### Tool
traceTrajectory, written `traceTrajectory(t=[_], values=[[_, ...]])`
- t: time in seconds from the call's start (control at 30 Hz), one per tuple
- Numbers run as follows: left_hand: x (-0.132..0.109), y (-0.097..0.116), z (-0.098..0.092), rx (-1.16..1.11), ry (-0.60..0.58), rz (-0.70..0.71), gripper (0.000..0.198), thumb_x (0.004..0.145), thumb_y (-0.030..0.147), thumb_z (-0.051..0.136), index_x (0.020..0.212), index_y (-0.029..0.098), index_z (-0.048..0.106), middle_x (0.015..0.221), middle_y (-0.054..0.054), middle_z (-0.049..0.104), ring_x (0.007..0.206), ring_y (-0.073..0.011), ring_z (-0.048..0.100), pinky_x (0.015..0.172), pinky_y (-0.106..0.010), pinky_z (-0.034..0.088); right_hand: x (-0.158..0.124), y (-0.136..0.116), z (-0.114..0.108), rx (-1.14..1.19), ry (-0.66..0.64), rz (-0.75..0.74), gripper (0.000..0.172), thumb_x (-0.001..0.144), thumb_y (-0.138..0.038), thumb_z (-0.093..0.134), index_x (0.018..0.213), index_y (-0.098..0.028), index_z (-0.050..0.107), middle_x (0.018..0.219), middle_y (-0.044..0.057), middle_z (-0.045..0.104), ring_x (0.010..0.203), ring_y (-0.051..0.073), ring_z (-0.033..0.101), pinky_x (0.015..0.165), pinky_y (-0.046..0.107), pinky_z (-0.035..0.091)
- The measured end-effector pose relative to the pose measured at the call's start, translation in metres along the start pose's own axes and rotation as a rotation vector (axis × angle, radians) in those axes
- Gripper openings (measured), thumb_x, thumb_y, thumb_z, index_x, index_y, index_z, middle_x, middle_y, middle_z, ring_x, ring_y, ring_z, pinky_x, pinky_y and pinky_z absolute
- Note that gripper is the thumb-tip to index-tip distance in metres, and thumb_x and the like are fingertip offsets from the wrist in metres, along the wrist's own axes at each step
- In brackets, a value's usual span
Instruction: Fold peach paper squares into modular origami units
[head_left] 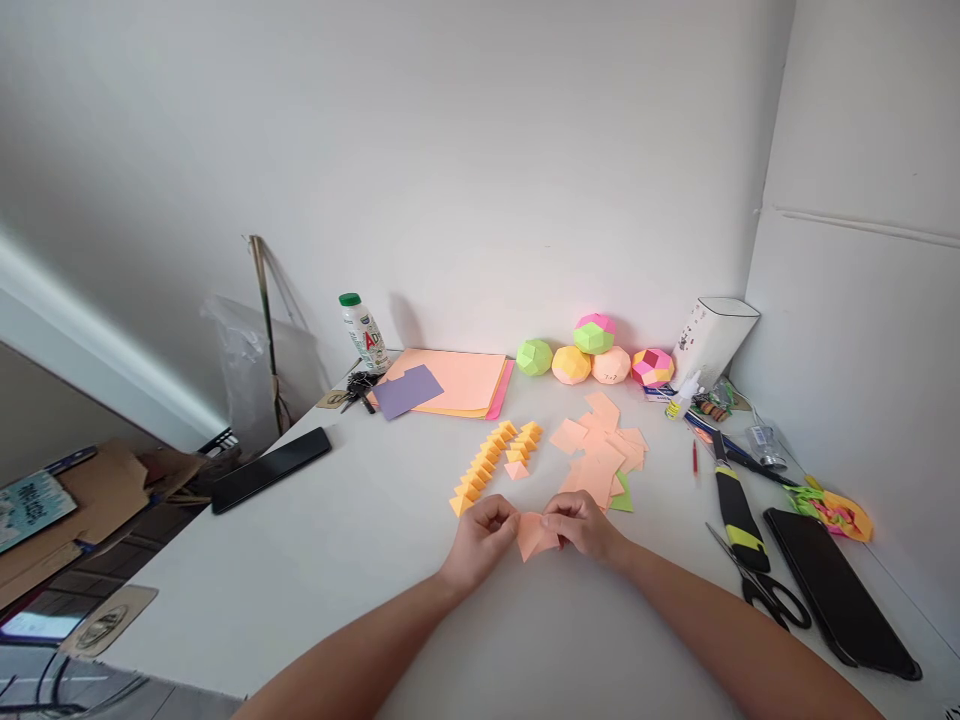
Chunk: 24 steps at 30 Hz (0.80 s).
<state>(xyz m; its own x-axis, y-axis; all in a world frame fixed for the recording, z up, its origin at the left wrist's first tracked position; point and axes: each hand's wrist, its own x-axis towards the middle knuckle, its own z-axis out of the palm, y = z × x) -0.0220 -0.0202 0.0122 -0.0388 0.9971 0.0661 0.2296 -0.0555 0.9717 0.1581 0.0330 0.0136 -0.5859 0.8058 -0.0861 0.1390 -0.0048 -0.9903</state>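
Note:
Between my two hands is a small peach paper piece (pixel 534 537) with a crease down it. My left hand (pixel 484 540) pinches its left edge between thumb and fingers. On the opposite edge, my right hand (pixel 585 525) pinches the same paper. Just beyond my hands lies a long row of folded orange paper units (pixel 480 468), with a shorter orange row (pixel 523 440) beside it. One folded peach unit (pixel 517 470) sits at the near end of the short row. Loose peach paper pieces (pixel 600 455) are heaped beyond my right hand, partly over a green piece (pixel 622 493).
Faceted paper balls (pixel 571 365) stand along the wall, one stacked on others. Stacked paper sheets (pixel 457 380) and a white bottle (pixel 364 335) are at the back left. Scissors (pixel 761 583), a cutter knife (pixel 739 510) and a black case (pixel 840 595) lie on the right. A black phone (pixel 271 470) is left.

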Motion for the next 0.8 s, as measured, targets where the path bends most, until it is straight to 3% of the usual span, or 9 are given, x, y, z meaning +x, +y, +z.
traceTrajectory(t=[0.43,0.6,0.8], values=[[-0.0016,0.0027,-0.0012,0.010,0.041,-0.014,0.014,0.070,0.023,0.053,0.057,0.017,0.052,0.059,0.001,0.050,0.057,-0.0122,0.046,0.051,-0.022,0.038,0.0018,0.0006,-0.0021,0.065,0.061,0.039,0.018,0.065,-0.023,0.054,0.049,-0.017,0.050,0.042,-0.005,0.046,0.042,0.009,0.041,0.042,0.022,0.031],[0.0017,0.0037,-0.0080,-0.085,0.065,-0.071,0.017,0.076,0.027,0.051,0.062,0.018,0.051,0.061,0.002,0.049,0.057,-0.0114,0.046,0.052,-0.022,0.038,0.0019,0.0037,-0.0054,0.077,0.063,0.047,0.016,0.067,-0.022,0.052,0.053,-0.017,0.047,0.043,-0.005,0.046,0.043,0.009,0.040,0.043,0.022,0.029],[-0.0010,0.0046,-0.0008,-0.079,-0.196,0.040,0.021,0.079,0.038,0.058,0.074,0.017,0.059,0.074,0.000,0.053,0.065,-0.0121,0.049,0.059,-0.024,0.041,0.0002,0.0051,-0.0032,-0.061,-0.072,-0.037,0.019,0.073,-0.029,0.059,0.062,-0.017,0.049,0.053,-0.005,0.043,0.047,0.008,0.037,0.045,0.020,0.028]])
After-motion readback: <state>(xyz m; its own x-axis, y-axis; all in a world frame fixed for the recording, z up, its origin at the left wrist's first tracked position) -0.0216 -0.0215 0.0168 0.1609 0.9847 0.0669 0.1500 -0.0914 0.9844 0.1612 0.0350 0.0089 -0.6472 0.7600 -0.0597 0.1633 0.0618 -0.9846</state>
